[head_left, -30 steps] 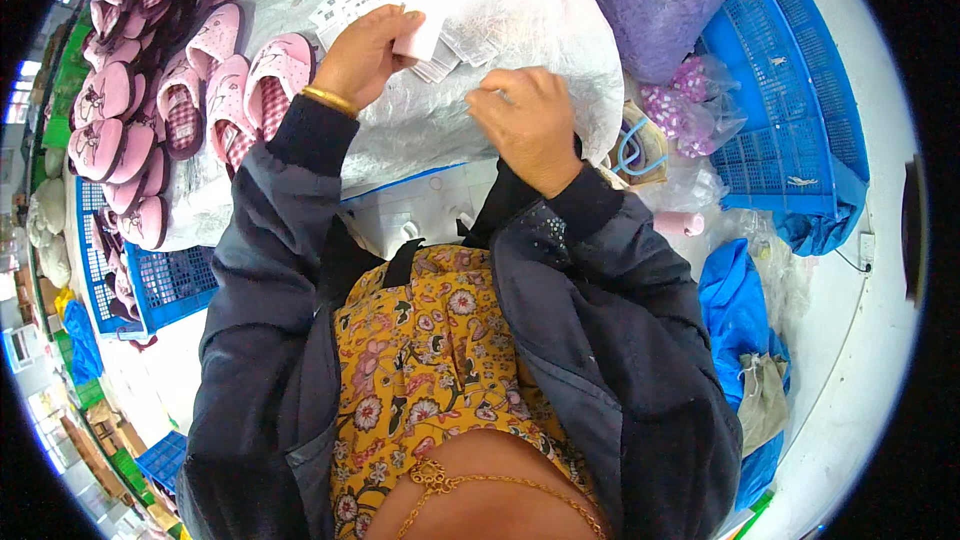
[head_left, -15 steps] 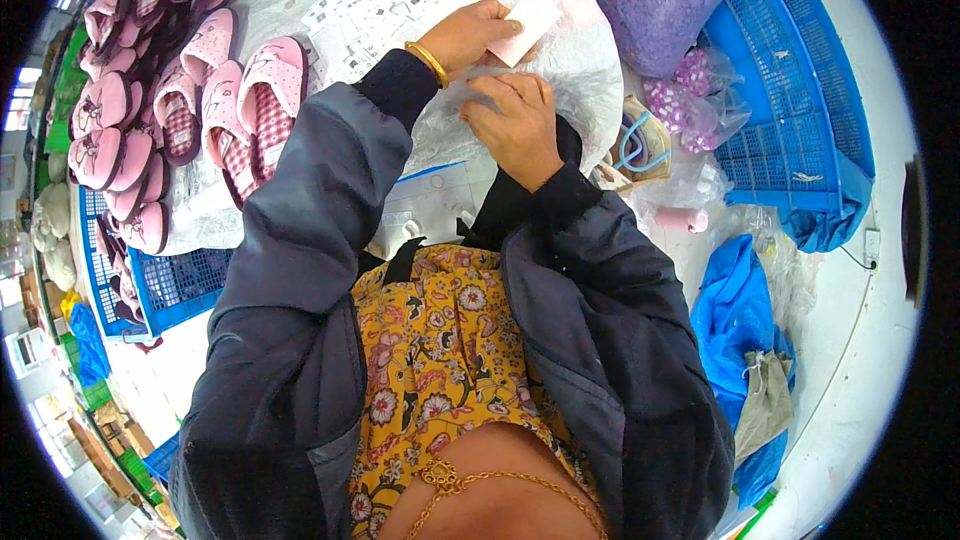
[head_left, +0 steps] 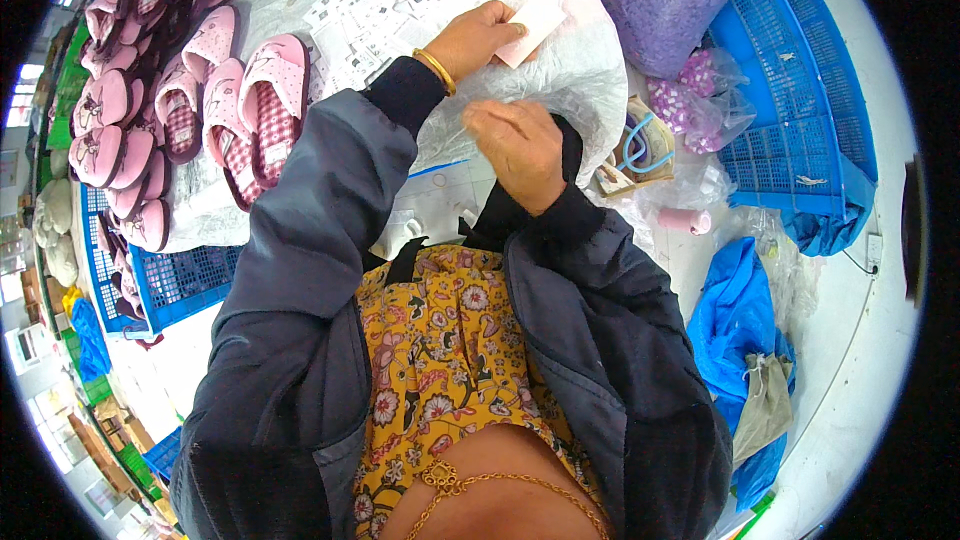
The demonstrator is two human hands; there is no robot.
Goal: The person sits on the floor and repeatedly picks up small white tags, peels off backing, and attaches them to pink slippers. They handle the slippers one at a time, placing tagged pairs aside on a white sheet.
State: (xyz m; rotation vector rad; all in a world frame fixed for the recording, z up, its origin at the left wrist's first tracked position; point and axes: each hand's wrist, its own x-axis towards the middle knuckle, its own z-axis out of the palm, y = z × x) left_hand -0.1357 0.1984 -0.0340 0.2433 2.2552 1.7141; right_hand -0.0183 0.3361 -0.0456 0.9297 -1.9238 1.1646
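Head view: left hand (head_left: pixel 470 43) holding a pale card (head_left: pixel 538 32) above crumpled plastic sheeting (head_left: pixel 590 65).
Left fingers are pinched on the card's near-left edge; right hand (head_left: pixel 520 147) is apart from it, nearer the body, its fingers bent together; whether they grasp anything cannot be told. Against one second ago, the card has shifted rightward, away from the loose printed papers (head_left: pixel 365 15); over the last half second the right hand has drawn slightly bodyward. Judged effect: card separated from the papers, handling in progress. Farther left, pink slippers (head_left: pixel 275 80) lie on the plastic-covered tabletop (head_left: pixel 205 212); rightward are a purple bag (head_left: pixel 655 10) and blue crates (head_left: pixel 785 125).
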